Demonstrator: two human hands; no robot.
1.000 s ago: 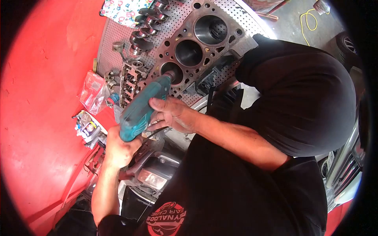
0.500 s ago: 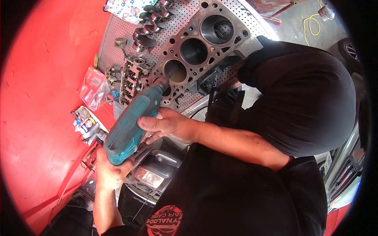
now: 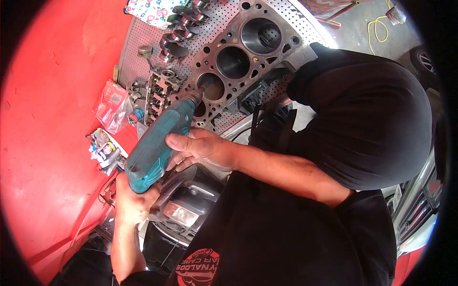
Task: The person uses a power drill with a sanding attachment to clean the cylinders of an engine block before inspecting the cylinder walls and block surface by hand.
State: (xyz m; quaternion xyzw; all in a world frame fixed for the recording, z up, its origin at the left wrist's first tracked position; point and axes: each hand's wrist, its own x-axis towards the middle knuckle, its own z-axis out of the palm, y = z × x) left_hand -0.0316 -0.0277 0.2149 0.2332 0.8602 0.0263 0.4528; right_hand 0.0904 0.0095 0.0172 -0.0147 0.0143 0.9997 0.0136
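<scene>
A teal power drill points up and away, its chuck at the edge of a bore in a bare metal engine block. A dark shaft runs from the chuck into the bore; its far end is hard to make out. My left hand is wrapped round the rear grip, under the drill's back end. With the palm turned up, my right hand holds the drill body from the right side, thumb against the casing and fingers below it.
Beside the block on the perforated tabletop lie a crankshaft, a cylinder head and a piston. A plastic bag and bottles sit to the left. A large black cloth-covered shape fills the right.
The drill's rear end has shifted slightly up and left in the view. My right hand's fingers show a little more apart below the casing.
</scene>
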